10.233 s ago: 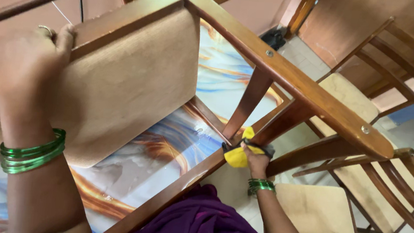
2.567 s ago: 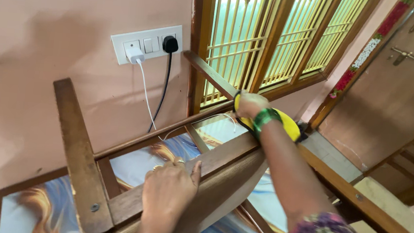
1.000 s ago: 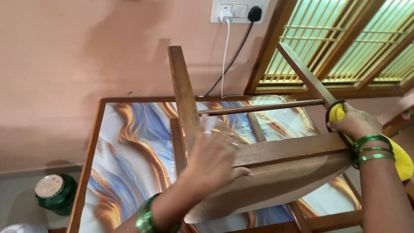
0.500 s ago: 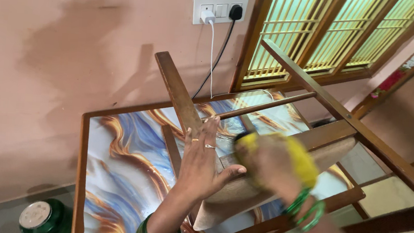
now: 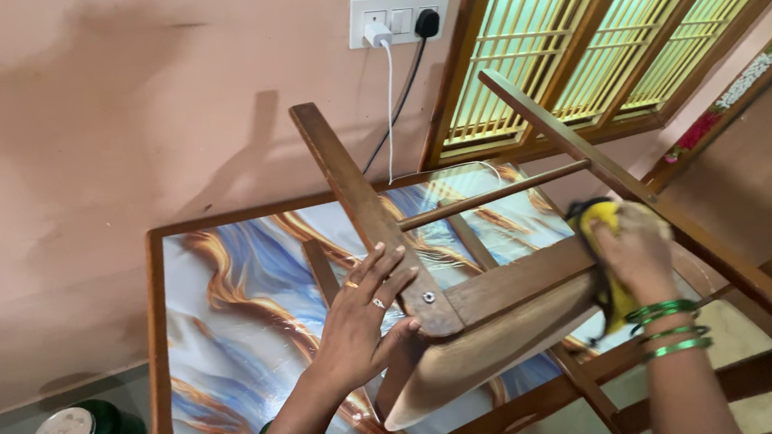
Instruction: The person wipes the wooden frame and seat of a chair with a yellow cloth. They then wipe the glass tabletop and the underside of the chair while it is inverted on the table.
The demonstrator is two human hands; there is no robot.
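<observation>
On the table (image 5: 214, 267), right hand (image 5: 634, 253) presses yellow cloth (image 5: 608, 288) against chair (image 5: 470, 317).

An upturned wooden chair (image 5: 453, 307) lies on the tabletop (image 5: 237, 325); left hand (image 5: 360, 322) braces its leg, right hand (image 5: 632, 253) presses a yellow cloth (image 5: 601, 254) against the frame.

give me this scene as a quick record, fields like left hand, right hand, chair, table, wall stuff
left hand: flat against the chair's wooden frame, fingers spread, rings on two fingers
right hand: presses a yellow cloth on the chair frame; green bangles at the wrist
chair: wooden, tipped over on the table, legs pointing up toward the window
table: wooden rim, glossy top with blue and orange swirls
wall: switch plate with a white charger and a black plug
window: wooden frame with yellow bars
floor: green container, lower left
</observation>
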